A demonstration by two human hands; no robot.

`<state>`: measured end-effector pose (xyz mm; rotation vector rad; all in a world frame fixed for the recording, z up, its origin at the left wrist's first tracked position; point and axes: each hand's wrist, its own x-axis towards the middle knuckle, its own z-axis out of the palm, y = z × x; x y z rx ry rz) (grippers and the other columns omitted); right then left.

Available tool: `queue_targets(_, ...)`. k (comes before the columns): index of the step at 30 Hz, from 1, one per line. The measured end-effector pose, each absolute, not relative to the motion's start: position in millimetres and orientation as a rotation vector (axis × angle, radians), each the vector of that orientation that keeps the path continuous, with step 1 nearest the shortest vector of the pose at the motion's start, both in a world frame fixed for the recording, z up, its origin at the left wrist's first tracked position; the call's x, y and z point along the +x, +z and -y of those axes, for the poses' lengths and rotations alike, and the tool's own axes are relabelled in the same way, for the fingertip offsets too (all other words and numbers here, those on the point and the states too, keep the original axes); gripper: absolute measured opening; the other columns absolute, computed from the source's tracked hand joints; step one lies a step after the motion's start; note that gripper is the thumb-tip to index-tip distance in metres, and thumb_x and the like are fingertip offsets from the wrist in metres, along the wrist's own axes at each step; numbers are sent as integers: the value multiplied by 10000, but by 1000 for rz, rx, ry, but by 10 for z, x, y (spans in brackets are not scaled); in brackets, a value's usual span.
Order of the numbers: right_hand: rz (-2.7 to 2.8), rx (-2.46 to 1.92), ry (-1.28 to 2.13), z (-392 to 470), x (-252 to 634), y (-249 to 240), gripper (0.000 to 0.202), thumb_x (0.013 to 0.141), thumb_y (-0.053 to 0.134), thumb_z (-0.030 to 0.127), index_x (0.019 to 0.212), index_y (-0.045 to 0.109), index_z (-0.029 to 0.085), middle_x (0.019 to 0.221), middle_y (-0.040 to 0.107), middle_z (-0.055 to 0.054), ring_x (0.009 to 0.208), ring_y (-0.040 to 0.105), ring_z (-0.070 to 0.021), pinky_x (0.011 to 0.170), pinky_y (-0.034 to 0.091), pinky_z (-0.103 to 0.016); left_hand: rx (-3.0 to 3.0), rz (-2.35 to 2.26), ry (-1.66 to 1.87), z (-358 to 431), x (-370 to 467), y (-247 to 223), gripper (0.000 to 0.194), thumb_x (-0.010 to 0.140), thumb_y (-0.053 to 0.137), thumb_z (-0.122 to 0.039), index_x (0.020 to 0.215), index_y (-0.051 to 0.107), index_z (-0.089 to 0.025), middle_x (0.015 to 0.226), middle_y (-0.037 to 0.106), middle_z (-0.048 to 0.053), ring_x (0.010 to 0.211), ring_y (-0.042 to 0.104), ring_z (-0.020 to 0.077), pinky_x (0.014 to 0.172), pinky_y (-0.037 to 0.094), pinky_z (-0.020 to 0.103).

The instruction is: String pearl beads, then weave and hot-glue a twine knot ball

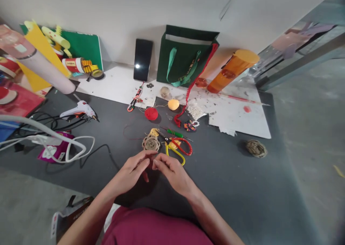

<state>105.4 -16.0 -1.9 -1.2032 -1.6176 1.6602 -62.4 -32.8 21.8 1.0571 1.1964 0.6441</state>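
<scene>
Hovering close together over one desk (229,187), the left hand (134,169) and right hand (172,171) are both curled; whether either grips anything cannot be discerned. Just beyond lie one coiled rosette (151,143) and one pair of scissors (167,141); a second rosette (256,149) sits well apart, right

Upper ctr: blk phone (142,60) propped upright agst wall (118,11); dk green paper bag (184,56) just R of it, w/ teal ribbon (171,56) handle. Red braided cord (188,93) runs down bag's R side to tabletop. Upper R: orange cylinder (230,72), tilted. Ctr: red ball (151,113) nr pale-orange ball (173,104); beaded strand (136,97) below phone. Upper L: green board (83,44), yellow card (45,45), pale pink tube (45,69) slanting past card. Mid L: white glue gun (81,109), lying nr blk cables; purple pkg (55,148), white cable (77,145) across it.
</scene>
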Motion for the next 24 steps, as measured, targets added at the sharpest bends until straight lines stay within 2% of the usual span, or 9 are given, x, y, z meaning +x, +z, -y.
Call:
queue_targets(5, 1651, -1213, 1639, 134, 1086, -68, 256, 925, 449, 291, 722, 564, 186, 666, 607, -2, 627, 556, -129, 613, 437, -242, 1032, -1144, 632, 285, -632, 55, 292, 892, 451, -283, 1108, 599, -154, 728, 627, 21, 624, 601, 133, 550, 495, 238)
queue_targets(12, 1985, -1379, 1257, 248, 1133, -94, 147, 921, 460, 196, 889, 603, 197, 812, 684, -42, 704, 633, -172, 649, 461, -274, 1174, -1262, 617, 288, -709, -71, 283, 868, 463, -218, 1109, 603, -167, 944, 677, 73, 833, 639, 173, 684, 515, 283)
queue_targets(16, 2086, -1415, 1141, 313, 1187, -129, 108, 897, 505, 161, 917, 598, 214, 854, 684, -45, 760, 652, -194, 683, 485, -294, 1552, -1396, 500, 349, -771, -30, 254, 821, 566, -186, 1067, 625, -202, 917, 656, 48, 789, 604, 168, 747, 485, 305)
queue_targets(19, 2139, -1424, 1099, 326, 1203, -150, 104, 875, 542, 147, 921, 600, 219, 858, 678, -39, 759, 648, -195, 680, 487, -298, 1808, -1399, 406, 416, -762, -26, 240, 778, 634, -173, 1013, 628, -224, 926, 642, 42, 841, 586, 196, 776, 470, 323)
queue_targets(21, 2158, -1415, 1087, 327, 1202, -156, 116, 869, 544, 134, 924, 601, 220, 865, 672, -41, 769, 644, -195, 685, 486, -298, 1888, -1399, 396, 449, -733, -44, 184, 795, 623, -169, 969, 630, -227, 921, 639, 43, 871, 579, 210, 787, 462, 331)
queue_targets(24, 2162, -1403, 1076, 334, 1201, -161, 139, 869, 535, 116, 929, 600, 223, 877, 666, -43, 776, 640, -193, 690, 483, -294, 1897, -1424, 424, 463, -699, -78, 89, 853, 554, -181, 829, 633, -216, 830, 623, 37, 807, 575, 203, 745, 451, 317)
